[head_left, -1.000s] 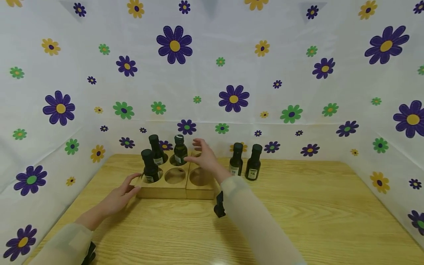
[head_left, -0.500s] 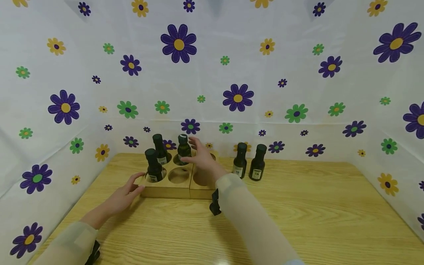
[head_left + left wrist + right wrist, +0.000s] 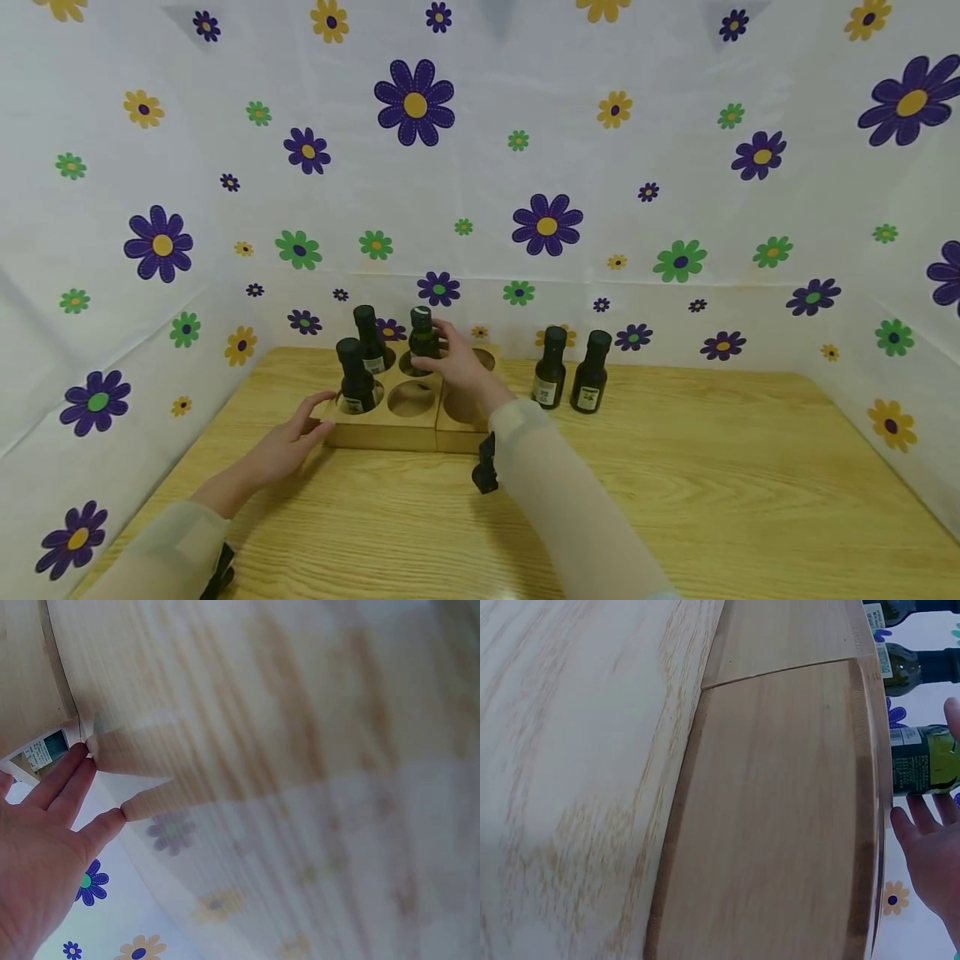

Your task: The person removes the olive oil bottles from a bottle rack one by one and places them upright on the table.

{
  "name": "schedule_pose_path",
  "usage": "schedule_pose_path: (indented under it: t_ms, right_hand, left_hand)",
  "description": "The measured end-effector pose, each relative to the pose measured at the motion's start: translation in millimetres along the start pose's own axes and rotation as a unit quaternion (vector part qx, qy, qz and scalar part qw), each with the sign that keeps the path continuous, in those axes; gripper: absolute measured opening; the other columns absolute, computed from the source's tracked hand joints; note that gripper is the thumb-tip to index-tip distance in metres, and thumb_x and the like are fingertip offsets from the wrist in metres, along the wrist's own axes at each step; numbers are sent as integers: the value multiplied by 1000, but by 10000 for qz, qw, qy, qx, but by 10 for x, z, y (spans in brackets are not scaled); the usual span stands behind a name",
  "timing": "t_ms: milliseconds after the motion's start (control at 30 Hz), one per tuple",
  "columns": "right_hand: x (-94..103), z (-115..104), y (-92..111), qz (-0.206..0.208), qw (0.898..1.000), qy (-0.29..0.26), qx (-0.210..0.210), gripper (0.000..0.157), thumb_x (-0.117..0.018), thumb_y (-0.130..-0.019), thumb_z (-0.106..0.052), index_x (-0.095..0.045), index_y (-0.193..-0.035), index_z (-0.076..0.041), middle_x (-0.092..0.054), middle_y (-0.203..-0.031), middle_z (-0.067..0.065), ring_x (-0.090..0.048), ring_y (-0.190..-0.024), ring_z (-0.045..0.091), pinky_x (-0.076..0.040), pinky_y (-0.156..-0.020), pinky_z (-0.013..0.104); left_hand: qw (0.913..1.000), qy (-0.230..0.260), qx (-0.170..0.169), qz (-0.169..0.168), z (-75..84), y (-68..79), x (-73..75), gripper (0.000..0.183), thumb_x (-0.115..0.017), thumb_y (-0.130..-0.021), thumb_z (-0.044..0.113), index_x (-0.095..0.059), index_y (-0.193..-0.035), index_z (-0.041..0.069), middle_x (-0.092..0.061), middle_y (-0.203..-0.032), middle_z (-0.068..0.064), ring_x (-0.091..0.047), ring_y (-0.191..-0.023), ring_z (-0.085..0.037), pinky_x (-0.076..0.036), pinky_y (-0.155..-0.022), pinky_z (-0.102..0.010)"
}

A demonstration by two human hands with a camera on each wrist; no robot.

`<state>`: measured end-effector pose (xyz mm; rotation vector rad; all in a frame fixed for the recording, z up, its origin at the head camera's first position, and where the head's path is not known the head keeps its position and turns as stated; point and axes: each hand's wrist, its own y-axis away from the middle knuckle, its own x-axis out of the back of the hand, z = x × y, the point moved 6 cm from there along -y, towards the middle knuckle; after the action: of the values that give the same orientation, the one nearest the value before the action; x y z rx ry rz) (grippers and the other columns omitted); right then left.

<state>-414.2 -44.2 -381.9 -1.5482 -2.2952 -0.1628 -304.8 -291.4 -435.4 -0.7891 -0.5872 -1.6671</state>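
Note:
My right hand (image 3: 467,371) reaches over the wooden bottle rack (image 3: 382,436) and holds a small dark green glass bottle (image 3: 423,340) in the back middle hole. Thumb and fingers lie on opposite sides of that bottle (image 3: 919,769) in the right wrist view. With fairly straight fingers, my left hand (image 3: 283,447) touches the rack's left front corner; the left wrist view shows the fingertips (image 3: 84,752) right at its end. Two more bottles stand in the left column, one at the back (image 3: 370,342) and one in front (image 3: 356,379).
Right of the rack, two dark bottles stand upright on the wooden table (image 3: 697,467), a nearer-left one (image 3: 551,371) and its neighbour (image 3: 591,375). The front middle hole (image 3: 412,400) holds nothing. A flower-patterned white sheet (image 3: 480,167) encloses the back and sides.
My right hand has moved left and closed its thumb and fingers around the back middle bottle. The left hand stays at the rack's corner. The head view has shifted slightly left.

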Motion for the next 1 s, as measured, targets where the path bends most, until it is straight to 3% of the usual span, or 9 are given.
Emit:
schedule_pose_path:
  t_ms: [500,833,1000]
  right_hand:
    - [-39,-4,-19,89,9996,-140,235,55,-68,-92,-10,-36,-137,-7,-45,-143,19,-46,-128,35,-40,-102,43]
    - [-53,23,-31,184,9966,754,273,61,-69,-92,-17,-39,-145,-9,-47,-142,15,-52,-122,33,-43,-98,43]
    - [-56,-11,-22,215,9958,821,329,55,-71,-91,-17,-45,-139,-10,-51,-136,13,-54,-117,30,-46,-95,41]
  left_hand:
    - [10000,-55,41,18,59,18,-4,56,-42,-104,41,-21,-150,18,-52,-129,-34,-51,-118,-49,-38,-95,-63]
    - [10000,-72,48,-1,78,26,-4,55,-42,-104,41,-21,-150,17,-51,-130,-36,-49,-120,-51,-37,-95,-64]
    - [10000,-71,47,-4,87,36,3,55,-42,-105,40,-20,-150,16,-51,-129,-36,-49,-120,-51,-37,-95,-64]
